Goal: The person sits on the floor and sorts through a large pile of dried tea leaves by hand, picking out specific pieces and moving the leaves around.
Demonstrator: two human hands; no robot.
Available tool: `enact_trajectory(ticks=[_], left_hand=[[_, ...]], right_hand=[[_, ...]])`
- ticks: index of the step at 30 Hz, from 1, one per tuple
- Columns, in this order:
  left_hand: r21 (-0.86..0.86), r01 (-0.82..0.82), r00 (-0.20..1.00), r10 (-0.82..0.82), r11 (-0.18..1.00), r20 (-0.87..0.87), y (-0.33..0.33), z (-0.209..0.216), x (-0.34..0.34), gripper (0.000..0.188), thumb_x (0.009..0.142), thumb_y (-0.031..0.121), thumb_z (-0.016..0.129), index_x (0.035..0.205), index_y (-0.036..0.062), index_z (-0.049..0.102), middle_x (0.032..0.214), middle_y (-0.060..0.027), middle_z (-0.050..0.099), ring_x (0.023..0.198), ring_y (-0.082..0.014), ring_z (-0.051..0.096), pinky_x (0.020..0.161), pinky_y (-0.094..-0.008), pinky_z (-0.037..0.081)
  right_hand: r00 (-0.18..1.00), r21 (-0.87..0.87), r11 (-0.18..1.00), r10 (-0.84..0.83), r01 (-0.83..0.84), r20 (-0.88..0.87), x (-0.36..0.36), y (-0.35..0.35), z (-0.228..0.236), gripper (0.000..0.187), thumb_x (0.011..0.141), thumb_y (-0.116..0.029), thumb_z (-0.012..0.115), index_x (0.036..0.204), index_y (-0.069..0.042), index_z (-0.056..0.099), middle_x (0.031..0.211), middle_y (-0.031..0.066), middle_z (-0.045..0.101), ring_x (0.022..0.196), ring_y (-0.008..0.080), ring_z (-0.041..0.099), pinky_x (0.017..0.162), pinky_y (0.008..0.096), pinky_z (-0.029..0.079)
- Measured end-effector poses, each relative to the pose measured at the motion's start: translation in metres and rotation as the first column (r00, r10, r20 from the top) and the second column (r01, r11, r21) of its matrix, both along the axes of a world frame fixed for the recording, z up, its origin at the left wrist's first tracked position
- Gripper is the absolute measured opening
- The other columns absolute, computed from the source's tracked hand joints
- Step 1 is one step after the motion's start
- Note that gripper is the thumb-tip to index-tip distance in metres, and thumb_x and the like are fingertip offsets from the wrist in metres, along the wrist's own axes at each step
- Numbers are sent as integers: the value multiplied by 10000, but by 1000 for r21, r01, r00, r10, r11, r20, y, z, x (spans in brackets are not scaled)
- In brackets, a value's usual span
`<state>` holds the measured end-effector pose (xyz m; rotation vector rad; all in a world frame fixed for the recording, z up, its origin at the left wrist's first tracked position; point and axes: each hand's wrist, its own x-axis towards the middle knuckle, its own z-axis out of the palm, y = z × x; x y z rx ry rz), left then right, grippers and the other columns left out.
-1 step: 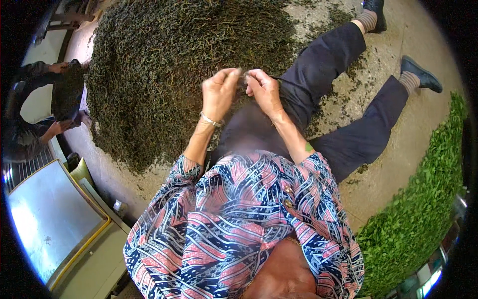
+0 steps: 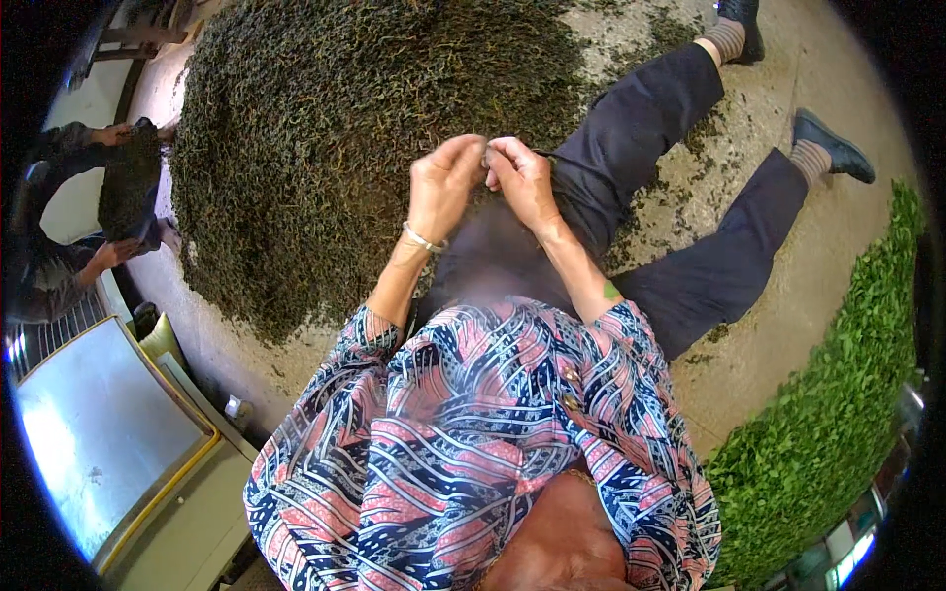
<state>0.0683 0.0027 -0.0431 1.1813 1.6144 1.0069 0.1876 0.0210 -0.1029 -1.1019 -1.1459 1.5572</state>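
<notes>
My left hand (image 2: 443,192) is closed in a pinch, thumb and forefinger pressed together. Right against its fingertips, my right hand (image 2: 526,182) is pinched shut as well. Something tiny and greyish seems to sit where the fingertips meet, too small to name. Both hands are raised in front of a wide heap of dark, withered leaves and stems (image 2: 325,148), at its near right edge. A pale bracelet circles my left wrist.
Loose dark leaf bits (image 2: 680,187) lie scattered over the concrete floor (image 2: 778,236). Fresh green leaves (image 2: 828,433) form a long pile at the right. At the left, another person (image 2: 59,217) holds a dark, flat thing above the heap's edge. A shiny metal-topped surface (image 2: 108,433) stands lower left.
My left hand has moved slightly right, bringing its fingertips up to my right hand's. My right hand has hardly moved. The other person's dark thing has shifted a little left.
</notes>
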Motion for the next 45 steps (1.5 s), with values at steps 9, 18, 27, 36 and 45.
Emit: enact_trajectory(ticks=[9, 18, 27, 36, 45], left_hand=[[171, 581, 420, -113, 796, -901, 0, -9, -3, 438, 690, -9, 509, 1107, 119, 545, 1198, -81, 484, 1167, -297, 383, 925, -539, 276], [-130, 114, -121, -116, 985, -986, 52, 20, -142, 643, 643, 54, 670, 1198, 304, 464, 1413, -29, 201, 1252, -303, 257, 983, -625, 193], [250, -352, -27, 257, 902, -966, 46, 47, -229, 711, 665, 443, 704, 1268, 250, 380, 1366, -249, 185, 1230, -482, 161, 898, -670, 234], [389, 397, 647, 47, 832, -761, -52, -25, -38, 218, 688, 12, 610, 897, 71, 617, 813, -51, 579, 740, -206, 543, 623, -290, 477], [304, 159, 773, 73, 939, -630, -3, -36, -43, 71, 728, 86, 622, 795, 63, 621, 748, -93, 616, 672, -258, 601, 609, -330, 481]], right_hand=[[998, -33, 997, -65, 64, -23, 1, 1, -3, 203, 825, -4, 408, 965, -10, 555, 707, 31, 584, 601, 77, 542, 529, 230, 475], [997, -49, 997, -62, 60, -54, 11, 4, -10, 210, 822, -26, 451, 1011, -2, 540, 707, 40, 586, 585, 86, 561, 543, 230, 483], [997, -145, 989, -34, 24, -66, 5, 5, 4, 121, 857, -114, 529, 875, -1, 567, 671, 20, 575, 508, 67, 513, 480, 206, 434], [999, -102, 995, 29, -24, 42, 9, 3, 7, 278, 837, -256, 588, 664, -44, 540, 513, -12, 496, 450, 61, 478, 436, 202, 383], [998, -113, 993, 19, -26, -59, 11, 5, 4, 113, 824, -116, 569, 874, -16, 588, 667, -2, 565, 557, 57, 532, 496, 202, 448]])
